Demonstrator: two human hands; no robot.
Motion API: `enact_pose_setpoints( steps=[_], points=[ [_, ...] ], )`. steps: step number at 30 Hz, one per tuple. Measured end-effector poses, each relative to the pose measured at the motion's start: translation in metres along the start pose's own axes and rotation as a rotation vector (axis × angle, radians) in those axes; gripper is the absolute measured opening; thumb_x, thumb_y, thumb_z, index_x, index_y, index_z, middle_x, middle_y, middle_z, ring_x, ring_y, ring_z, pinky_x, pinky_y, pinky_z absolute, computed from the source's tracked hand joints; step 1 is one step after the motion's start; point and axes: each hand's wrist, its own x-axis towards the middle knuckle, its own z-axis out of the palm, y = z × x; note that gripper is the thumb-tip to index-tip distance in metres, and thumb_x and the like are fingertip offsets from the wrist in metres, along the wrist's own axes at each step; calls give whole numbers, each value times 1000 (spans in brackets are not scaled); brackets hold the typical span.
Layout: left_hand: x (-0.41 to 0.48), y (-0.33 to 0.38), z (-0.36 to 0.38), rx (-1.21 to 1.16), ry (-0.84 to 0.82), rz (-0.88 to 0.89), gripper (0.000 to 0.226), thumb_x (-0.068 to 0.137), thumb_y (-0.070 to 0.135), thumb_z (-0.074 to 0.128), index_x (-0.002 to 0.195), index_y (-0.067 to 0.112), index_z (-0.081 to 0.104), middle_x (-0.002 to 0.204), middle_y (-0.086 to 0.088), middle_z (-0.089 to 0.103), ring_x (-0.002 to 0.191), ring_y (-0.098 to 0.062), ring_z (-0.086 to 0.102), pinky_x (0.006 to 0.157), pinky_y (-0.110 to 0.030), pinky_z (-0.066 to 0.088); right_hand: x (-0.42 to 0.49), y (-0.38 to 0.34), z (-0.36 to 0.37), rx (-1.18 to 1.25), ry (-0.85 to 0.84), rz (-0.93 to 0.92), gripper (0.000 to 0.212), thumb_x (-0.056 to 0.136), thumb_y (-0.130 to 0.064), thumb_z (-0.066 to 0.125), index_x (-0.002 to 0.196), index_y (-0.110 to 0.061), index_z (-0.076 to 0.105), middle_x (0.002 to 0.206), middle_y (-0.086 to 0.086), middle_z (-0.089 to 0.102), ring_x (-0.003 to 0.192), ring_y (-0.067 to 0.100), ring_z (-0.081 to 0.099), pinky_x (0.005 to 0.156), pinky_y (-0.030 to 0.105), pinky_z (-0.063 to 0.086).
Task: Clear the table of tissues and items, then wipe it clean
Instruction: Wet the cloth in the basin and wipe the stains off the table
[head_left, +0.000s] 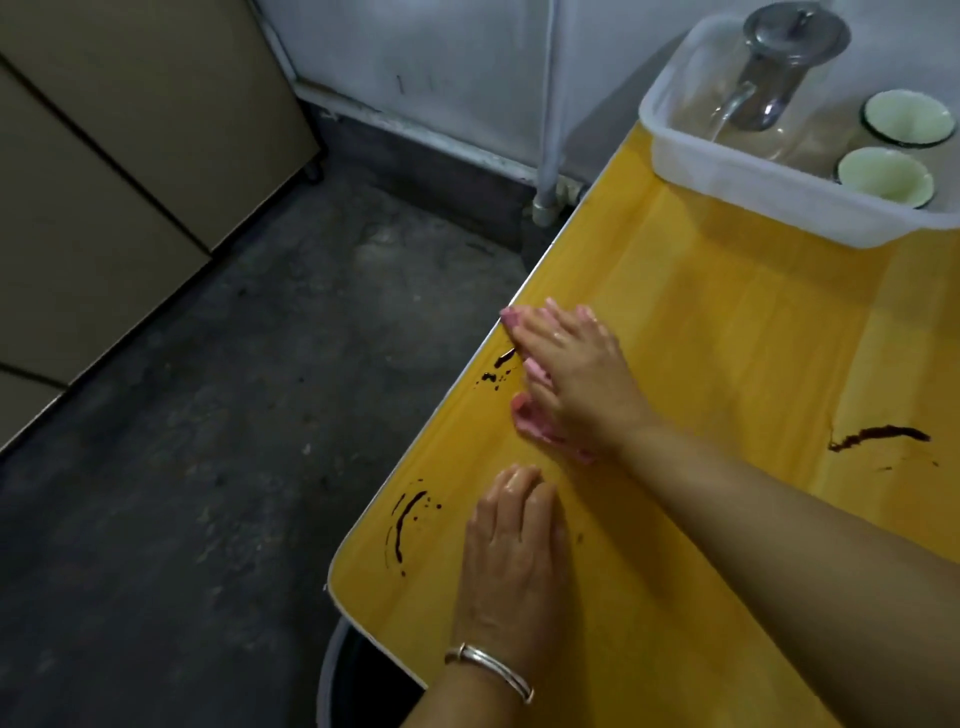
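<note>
Yellow table (701, 338) bears dark stains (402, 525). Right hand (576, 374) presses pink cloth (535, 423) under straight fingers (540, 332); left hand (514, 545) lies flat nearby. White tub (727, 187) holds kettle (779, 67) and two cups (906, 117).

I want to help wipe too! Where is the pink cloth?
In the head view, the cloth lies under the right hand, at the left edge of the yellow table, right beside a dark stain.
</note>
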Motion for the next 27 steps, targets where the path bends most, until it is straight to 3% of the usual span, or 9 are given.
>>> enact_pose_setpoints(
  steps=[2, 5, 7, 9, 11, 15, 20, 23, 27],
  points=[
    [1, 0, -1, -33, 15, -13, 25, 86, 30, 39, 108, 22, 48, 113, 0, 61, 113, -13, 42, 97, -27, 43, -15, -3, 3, 31, 8, -246, 52, 88, -30, 33, 134, -14, 50, 141, 6, 48, 135, 30, 38, 114, 45, 24],
    [4, 1, 0, -25, 19, -16, 26, 82, 30, 41, 106, 22, 48, 110, 0, 61, 112, -14, 43, 95, -28, 45, -34, 20, 0, -6, -42, -444, 44, 92, -33, 36, 129, -18, 54, 137, 4, 52, 133, 28, 40, 107, 42, 25],
    [3, 1, -1, -5, 20, -4, 26, 82, 31, 41, 105, 22, 49, 108, 1, 61, 111, -14, 43, 93, -28, 47, -30, 34, -9, -21, 60, -264, 45, 92, -36, 35, 132, -23, 50, 139, 5, 50, 134, 28, 37, 107, 42, 28],
    [3, 2, -2, 19, 19, 3, 25, 81, 30, 42, 103, 21, 51, 107, 1, 61, 110, -14, 43, 90, -29, 49, -11, 33, -20, 31, 99, 143, 46, 93, -35, 37, 138, -26, 43, 149, 4, 38, 141, 26, 26, 113, 45, 19],
    [3, 2, -1, 26, 27, -2, 24, 81, 29, 42, 101, 20, 53, 106, 0, 61, 109, -15, 43, 89, -29, 50, 6, 17, -17, 30, 63, 264, 46, 96, -31, 39, 141, -26, 38, 154, -3, 27, 144, 21, 16, 115, 40, 9],
    [2, -1, 2, -4, 63, -2, 16, 81, 28, 45, 91, 19, 54, 101, -2, 62, 104, -17, 44, 89, -29, 42, -3, -16, 6, 69, 26, -223, 46, 83, -32, 39, 120, -19, 63, 136, 0, 54, 131, 30, 43, 108, 47, 26],
    [1, -4, 3, -4, 99, 10, 13, 84, 27, 47, 80, 21, 57, 95, 1, 62, 101, -16, 45, 85, -28, 36, -64, 29, -9, 52, -82, -400, 46, 88, -36, 44, 130, -21, 53, 139, -5, 49, 137, 22, 31, 110, 39, 23],
    [1, -3, 2, 12, 97, 14, 11, 82, 26, 46, 81, 21, 56, 93, 3, 60, 100, -16, 45, 83, -28, 41, -70, 50, -20, 81, 39, -103, 51, 86, -40, 40, 135, -26, 44, 141, -3, 45, 137, 26, 33, 107, 49, 30],
    [0, -1, 1, 33, 88, 15, 9, 82, 25, 47, 84, 21, 55, 94, 3, 59, 100, -14, 44, 82, -28, 48, -19, 34, -19, 27, 97, 300, 47, 94, -35, 40, 140, -28, 40, 153, -4, 30, 144, 20, 17, 114, 40, 11]
  ],
)
